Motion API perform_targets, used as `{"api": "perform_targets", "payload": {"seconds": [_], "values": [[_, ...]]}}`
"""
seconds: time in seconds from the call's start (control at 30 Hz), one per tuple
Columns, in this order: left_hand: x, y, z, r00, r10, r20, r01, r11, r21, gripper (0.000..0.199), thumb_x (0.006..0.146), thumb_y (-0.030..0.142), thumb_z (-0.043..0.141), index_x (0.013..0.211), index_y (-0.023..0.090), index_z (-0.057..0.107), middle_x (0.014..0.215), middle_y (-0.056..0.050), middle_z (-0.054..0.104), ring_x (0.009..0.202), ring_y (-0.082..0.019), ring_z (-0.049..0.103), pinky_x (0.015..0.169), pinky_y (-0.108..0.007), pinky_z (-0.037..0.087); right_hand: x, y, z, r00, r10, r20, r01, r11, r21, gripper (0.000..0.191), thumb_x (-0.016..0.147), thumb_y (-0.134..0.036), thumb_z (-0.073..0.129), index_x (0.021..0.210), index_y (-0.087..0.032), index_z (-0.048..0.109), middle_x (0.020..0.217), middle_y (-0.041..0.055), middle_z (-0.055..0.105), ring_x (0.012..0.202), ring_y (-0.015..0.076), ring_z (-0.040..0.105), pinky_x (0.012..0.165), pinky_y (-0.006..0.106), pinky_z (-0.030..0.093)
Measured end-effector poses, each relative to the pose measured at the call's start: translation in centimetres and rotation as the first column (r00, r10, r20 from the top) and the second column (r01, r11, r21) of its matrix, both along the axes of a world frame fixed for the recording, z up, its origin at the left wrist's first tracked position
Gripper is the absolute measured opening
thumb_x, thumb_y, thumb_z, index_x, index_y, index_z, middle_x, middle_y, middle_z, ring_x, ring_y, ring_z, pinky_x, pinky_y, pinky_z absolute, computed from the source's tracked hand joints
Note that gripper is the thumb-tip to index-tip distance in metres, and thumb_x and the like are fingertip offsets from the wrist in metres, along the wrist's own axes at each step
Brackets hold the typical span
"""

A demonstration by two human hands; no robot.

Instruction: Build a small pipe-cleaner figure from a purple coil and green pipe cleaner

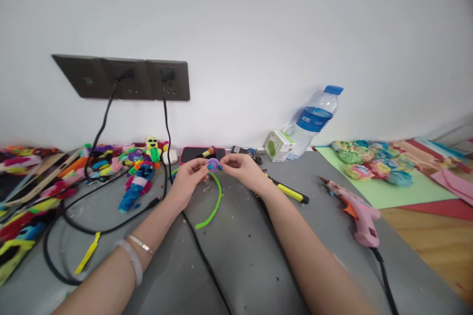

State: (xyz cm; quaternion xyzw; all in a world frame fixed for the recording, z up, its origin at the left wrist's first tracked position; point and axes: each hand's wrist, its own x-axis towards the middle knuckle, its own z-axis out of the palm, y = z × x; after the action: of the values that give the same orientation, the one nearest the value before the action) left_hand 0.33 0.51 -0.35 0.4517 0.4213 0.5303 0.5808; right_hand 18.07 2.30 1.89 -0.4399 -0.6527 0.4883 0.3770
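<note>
Near the middle of the grey table, my left hand (pixel 189 178) pinches a small purple piece (pixel 213 164) between thumb and fingertips. My right hand (pixel 242 170) is closed at the right edge of the same piece, its fingertips touching it. A curved bright green pipe cleaner (pixel 219 202) hangs or lies just below the hands; whether it is joined to the purple piece I cannot tell. Behind the hands lies a phone with a red edge (pixel 192 153).
Black cables (pixel 201 251) cross the table at left and centre, beside colourful pipe-cleaner figures (pixel 138 184). Yellow-handled pliers (pixel 291 193), a small box (pixel 279 146), a water bottle (pixel 314 120) and a pink glue gun (pixel 360 214) stand or lie on the right.
</note>
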Motion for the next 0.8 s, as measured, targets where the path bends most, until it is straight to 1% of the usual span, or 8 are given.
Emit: {"api": "perform_targets", "payload": {"seconds": [0.2,0.43,0.67,0.8], "values": [[-0.02,-0.03,-0.01,1.000,0.003,-0.003,-0.003,1.000,-0.004,0.033,0.063,0.038,0.081,0.086,0.015,0.074,0.079,-0.003,0.068,0.057,-0.008,0.051,0.055,-0.021,0.043,0.04,-0.04,0.12,1.000,0.007,0.005,-0.007,1.000,0.006,0.017,0.072,-0.031,0.063,0.075,-0.014,0.065,0.067,0.0005,0.061,0.061,0.0118,0.052,0.061,0.026,0.040],[0.02,-0.08,0.23,1.000,0.004,0.007,-0.004,1.000,-0.009,0.030,0.062,0.036,0.082,0.082,0.016,0.074,0.077,-0.002,0.067,0.056,-0.008,0.050,0.054,-0.021,0.042,0.04,0.02,-0.02,1.000,0.011,0.002,-0.011,1.000,0.005,0.018,0.072,-0.031,0.063,0.076,-0.014,0.064,0.068,0.0006,0.061,0.062,0.0116,0.051,0.062,0.026,0.039],[-0.01,-0.03,0.08,1.000,-0.002,0.006,0.002,1.000,-0.001,0.030,0.064,0.036,0.081,0.084,0.015,0.074,0.078,-0.002,0.067,0.057,-0.007,0.050,0.055,-0.020,0.042,0.02,-0.01,-0.01,1.000,0.007,-0.001,-0.007,1.000,-0.002,0.019,0.071,-0.032,0.063,0.076,-0.013,0.064,0.068,0.0003,0.060,0.060,0.0110,0.050,0.061,0.025,0.038],[-0.05,-0.03,-0.02,1.000,0.001,-0.022,-0.001,1.000,0.009,0.032,0.065,0.038,0.080,0.087,0.014,0.074,0.079,-0.004,0.067,0.058,-0.008,0.050,0.055,-0.020,0.043,0.02,-0.05,0.09,1.000,0.008,-0.002,-0.008,1.000,0.003,0.018,0.071,-0.031,0.064,0.075,-0.014,0.065,0.067,0.0003,0.061,0.060,0.0114,0.051,0.061,0.025,0.039]]}}
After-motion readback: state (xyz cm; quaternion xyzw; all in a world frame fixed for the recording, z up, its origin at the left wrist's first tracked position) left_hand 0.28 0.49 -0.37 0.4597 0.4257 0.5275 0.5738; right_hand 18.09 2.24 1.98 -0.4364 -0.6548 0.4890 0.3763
